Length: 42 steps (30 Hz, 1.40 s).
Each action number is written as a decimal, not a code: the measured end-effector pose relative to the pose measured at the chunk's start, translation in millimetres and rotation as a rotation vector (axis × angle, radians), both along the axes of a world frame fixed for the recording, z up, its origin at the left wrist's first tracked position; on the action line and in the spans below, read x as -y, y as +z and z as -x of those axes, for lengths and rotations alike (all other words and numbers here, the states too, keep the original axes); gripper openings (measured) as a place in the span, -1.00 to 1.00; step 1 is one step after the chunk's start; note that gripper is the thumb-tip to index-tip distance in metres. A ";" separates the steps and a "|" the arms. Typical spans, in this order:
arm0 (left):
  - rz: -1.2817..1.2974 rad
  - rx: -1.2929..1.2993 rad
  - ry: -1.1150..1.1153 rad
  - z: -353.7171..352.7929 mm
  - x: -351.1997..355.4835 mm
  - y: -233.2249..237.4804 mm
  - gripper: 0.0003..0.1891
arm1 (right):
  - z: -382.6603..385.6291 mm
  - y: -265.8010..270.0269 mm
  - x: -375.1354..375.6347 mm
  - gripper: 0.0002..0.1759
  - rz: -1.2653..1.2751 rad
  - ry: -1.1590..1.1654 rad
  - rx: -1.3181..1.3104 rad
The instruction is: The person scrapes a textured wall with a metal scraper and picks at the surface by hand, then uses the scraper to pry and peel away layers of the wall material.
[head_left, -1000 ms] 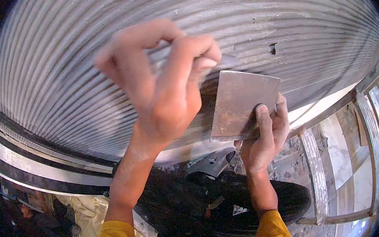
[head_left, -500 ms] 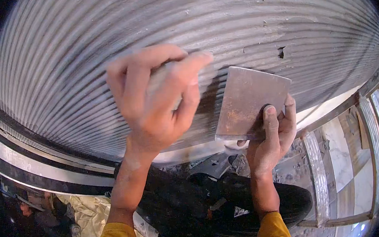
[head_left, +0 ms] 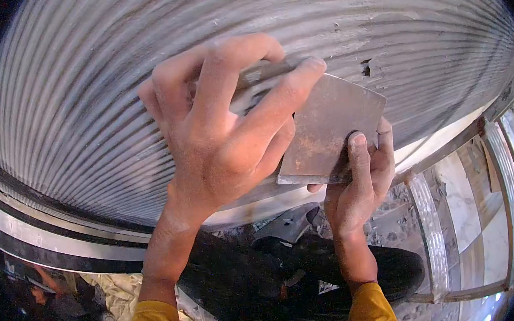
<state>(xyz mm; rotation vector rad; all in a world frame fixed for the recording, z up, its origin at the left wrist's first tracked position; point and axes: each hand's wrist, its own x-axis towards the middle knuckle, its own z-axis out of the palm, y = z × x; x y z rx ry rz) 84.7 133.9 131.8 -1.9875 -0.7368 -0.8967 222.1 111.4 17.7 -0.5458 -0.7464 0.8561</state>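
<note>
My left hand [head_left: 207,146] is at the ribbed grey surface [head_left: 114,111], its fingers bent around something greyish that the hand mostly hides. The tip of one finger is beside the upper left corner of a flat, square metal plate [head_left: 332,124]. This plate is tilted, with brownish stains on its face and a pale lower edge. My right hand [head_left: 361,182] grips it at the lower right, thumb on the face and fingers behind.
A dark and white banded rim [head_left: 64,239] curves along the lower left. Crumpled cream sheeting [head_left: 123,298] lies below it. At the right is a metal frame [head_left: 429,237] over debris and tile-like panels. Another person's arm [head_left: 49,279] shows at the lower left.
My left hand has moved right and up, to the plate's upper left corner. The plate and my right hand have shifted slightly left and up.
</note>
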 end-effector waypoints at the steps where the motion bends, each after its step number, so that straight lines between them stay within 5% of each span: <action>1: -0.018 -0.012 0.014 -0.5 -0.4 -1.5 -0.66 | 0.1 0.9 0.2 -0.63 0.000 -0.001 -0.003; 13: 0.016 -0.026 0.020 -4.2 3.2 0.2 -0.61 | 0.4 2.0 4.4 -0.59 -0.089 0.107 -0.172; 19: 0.023 -0.023 -0.053 -9.7 4.7 2.7 -0.67 | -3.7 -15.1 0.4 -0.56 -0.161 -0.046 -0.075; 28: 0.002 0.024 -0.038 -15.8 0.5 6.5 -0.67 | -4.0 -20.9 -1.2 -0.56 -0.012 -0.099 -0.061; 31: -0.023 -0.013 -0.070 -18.6 -5.4 12.1 -0.70 | -4.8 -8.0 5.2 -0.56 0.000 0.009 -0.246; 42: -0.074 -0.078 -0.236 -31.9 -19.6 17.7 -0.81 | -21.4 1.1 13.6 -0.53 0.106 -0.206 -0.256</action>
